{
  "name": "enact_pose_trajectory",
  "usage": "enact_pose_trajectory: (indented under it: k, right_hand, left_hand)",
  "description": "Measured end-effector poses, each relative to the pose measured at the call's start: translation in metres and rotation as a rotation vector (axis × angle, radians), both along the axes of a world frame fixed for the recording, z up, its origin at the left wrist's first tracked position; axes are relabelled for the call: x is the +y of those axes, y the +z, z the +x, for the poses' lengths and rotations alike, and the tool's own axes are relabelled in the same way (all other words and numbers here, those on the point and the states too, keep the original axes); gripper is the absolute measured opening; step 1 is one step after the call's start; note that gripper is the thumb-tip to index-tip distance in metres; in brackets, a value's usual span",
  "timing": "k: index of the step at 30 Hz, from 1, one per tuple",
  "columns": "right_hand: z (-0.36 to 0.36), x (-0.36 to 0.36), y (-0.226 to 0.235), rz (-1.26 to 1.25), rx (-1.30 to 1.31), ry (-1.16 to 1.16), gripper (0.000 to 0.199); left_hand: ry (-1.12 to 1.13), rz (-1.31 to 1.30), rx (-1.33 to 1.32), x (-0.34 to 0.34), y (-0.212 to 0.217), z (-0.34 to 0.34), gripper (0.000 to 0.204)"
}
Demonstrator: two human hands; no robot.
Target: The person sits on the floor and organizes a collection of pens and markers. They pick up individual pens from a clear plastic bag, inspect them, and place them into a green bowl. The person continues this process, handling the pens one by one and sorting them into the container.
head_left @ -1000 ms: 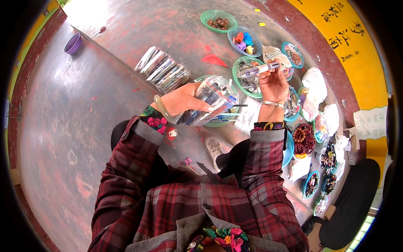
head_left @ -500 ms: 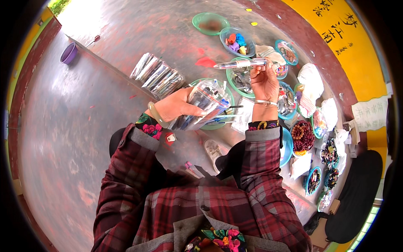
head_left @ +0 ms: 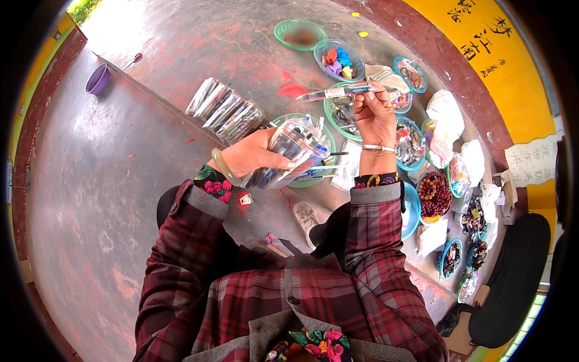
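Observation:
My left hand (head_left: 253,157) is closed around a clear plastic bag of pens (head_left: 295,151), its thumb lying across the near side. Pen ends stick out of the bag's right and far sides. Between the thumb and fingers of my right hand (head_left: 377,117) are slim pens (head_left: 336,92), apparently several in a bundle with a pale label, pointing left. A green basin (head_left: 329,136) sits behind and beneath the bag, mostly covered by it. To the left, a row of filled clear packets (head_left: 224,110) rests on the floor.
Beyond my right hand are a green basin of dark items (head_left: 338,114) and a blue basin of colourful pieces (head_left: 325,60). More basins and white bags (head_left: 445,117) line the right side, with dark red beads (head_left: 437,196). A purple basin (head_left: 98,79) stands far left.
My right hand has shifted slightly left with the pens, and the pens have turned a little in its fingers. My left hand and the bag stay almost in place.

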State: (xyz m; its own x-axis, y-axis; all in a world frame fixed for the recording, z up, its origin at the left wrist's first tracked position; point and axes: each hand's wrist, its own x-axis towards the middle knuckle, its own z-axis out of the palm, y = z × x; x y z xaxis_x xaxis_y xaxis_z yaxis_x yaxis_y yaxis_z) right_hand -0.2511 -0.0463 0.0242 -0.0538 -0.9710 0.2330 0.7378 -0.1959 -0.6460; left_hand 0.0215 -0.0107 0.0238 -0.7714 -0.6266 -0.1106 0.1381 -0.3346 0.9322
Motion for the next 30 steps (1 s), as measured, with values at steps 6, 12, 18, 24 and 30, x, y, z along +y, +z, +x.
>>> enact_pose_trajectory:
  k: [6, 12, 18, 24, 30]
  right_hand:
    - [0.007, -0.001, 0.000, 0.014, 0.110, -0.094, 0.023]
    - [0.017, 0.004, 0.007, -0.002, 0.313, -0.205, 0.022]
    - [0.025, 0.010, 0.014, -0.022, 0.401, -0.186, 0.026]
    - [0.027, 0.009, 0.014, -0.004, 0.273, -0.081, 0.026]
    - [0.014, 0.002, 0.005, 0.079, 0.030, -0.046, 0.026]
  left_hand:
    - [-0.005, 0.038, 0.009, 0.000, 0.000, 0.000, 0.051]
    - [0.004, 0.054, -0.013, 0.002, 0.002, 0.000, 0.051]
    - [0.005, 0.037, -0.039, 0.002, 0.002, -0.001, 0.051]
    - [-0.010, 0.018, -0.005, 0.002, 0.001, -0.002, 0.051]
    - [-0.026, -0.001, 0.020, 0.002, 0.003, -0.002, 0.051]
